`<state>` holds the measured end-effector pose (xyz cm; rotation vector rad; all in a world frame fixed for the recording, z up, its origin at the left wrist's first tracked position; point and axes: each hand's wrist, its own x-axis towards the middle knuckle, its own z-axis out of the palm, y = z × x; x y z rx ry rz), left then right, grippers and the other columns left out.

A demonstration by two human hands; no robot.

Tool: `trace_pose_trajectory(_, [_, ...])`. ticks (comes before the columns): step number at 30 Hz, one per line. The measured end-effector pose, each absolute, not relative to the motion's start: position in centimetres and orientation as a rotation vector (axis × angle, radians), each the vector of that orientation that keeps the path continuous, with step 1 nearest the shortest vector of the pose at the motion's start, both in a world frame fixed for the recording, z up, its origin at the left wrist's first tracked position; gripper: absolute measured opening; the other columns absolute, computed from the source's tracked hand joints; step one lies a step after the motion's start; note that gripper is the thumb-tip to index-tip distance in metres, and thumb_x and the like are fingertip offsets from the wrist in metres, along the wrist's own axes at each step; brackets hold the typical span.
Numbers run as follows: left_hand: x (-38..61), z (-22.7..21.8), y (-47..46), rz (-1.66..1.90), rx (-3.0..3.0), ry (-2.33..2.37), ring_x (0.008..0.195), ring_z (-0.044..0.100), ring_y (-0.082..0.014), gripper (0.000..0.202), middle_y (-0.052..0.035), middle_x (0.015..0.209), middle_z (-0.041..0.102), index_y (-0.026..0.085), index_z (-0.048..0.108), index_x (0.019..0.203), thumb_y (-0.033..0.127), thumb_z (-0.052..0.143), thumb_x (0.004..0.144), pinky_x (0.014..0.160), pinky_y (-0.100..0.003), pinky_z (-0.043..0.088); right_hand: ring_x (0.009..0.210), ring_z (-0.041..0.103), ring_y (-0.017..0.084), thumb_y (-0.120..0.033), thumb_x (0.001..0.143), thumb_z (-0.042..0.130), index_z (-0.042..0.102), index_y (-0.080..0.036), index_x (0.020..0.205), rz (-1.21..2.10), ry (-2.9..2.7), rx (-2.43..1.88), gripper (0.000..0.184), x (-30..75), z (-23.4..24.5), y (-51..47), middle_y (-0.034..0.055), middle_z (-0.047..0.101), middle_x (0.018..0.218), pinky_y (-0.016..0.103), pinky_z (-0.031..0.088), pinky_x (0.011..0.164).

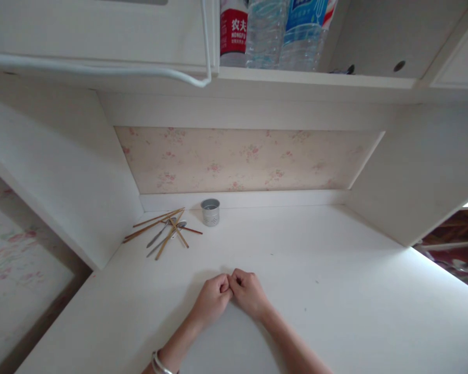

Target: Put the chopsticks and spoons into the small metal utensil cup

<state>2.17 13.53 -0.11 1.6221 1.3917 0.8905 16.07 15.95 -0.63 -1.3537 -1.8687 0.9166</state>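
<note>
My left hand (212, 297) and my right hand (248, 293) rest on the white tabletop (335, 291), each curled into a fist. Their knuckles touch at the front middle. Nothing shows in either one. Beyond them to the left lies a loose, crossed pile of several wooden chopsticks (156, 218), mixed with metal spoons (156, 237). Just right of that pile stands an upright grey metal cup (210, 217) with small holes in its side, near the back edge.
A raised shelf (315, 78) spans the top, holding plastic water bottles (267, 36). A white cable (101, 68) hangs along its left underside. White side panels (421, 171) enclose the desk, with floral wallpaper (253, 161) behind. A few tiny specks dot the surface.
</note>
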Motion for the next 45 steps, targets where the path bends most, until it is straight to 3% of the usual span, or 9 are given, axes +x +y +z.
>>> trace_pose_trajectory(14, [2.11,0.31,13.06,0.887,1.630,1.380,0.057,0.031,-0.0107,0.019,0.0069,0.056,0.030,0.021,0.030,0.059,0.014,0.045,0.068,0.054,-0.026,0.021,0.051,0.038,0.011,-0.034,0.087,0.045,0.052,-0.020,0.058,0.903,-1.905,-1.366,0.033,16.11,-0.66,15.77,-0.0048,0.045,0.052,0.022,0.025,0.050])
trace_pose_trajectory(24, [2.07,0.41,13.04,0.886,1.622,1.372,0.057,0.030,-0.0106,0.020,0.0071,0.056,0.029,0.021,0.030,0.059,0.015,0.045,0.071,0.054,-0.026,0.021,0.052,0.046,0.013,-0.037,0.088,0.046,0.053,-0.022,0.062,0.898,-1.887,-1.397,0.032,16.00,-0.39,15.64,-0.0031,0.053,0.054,0.023,0.029,0.051])
trace_pose_trajectory(45, [2.07,0.21,13.19,0.873,1.630,1.380,0.057,0.030,-0.0098,0.019,0.0076,0.056,0.029,0.021,0.030,0.059,0.012,0.045,0.068,0.053,-0.025,0.020,0.052,0.044,0.011,-0.036,0.089,0.045,0.052,-0.020,0.060,0.872,-1.894,-1.371,0.034,15.99,-0.63,15.53,-0.0038,0.050,0.054,0.022,0.028,0.051])
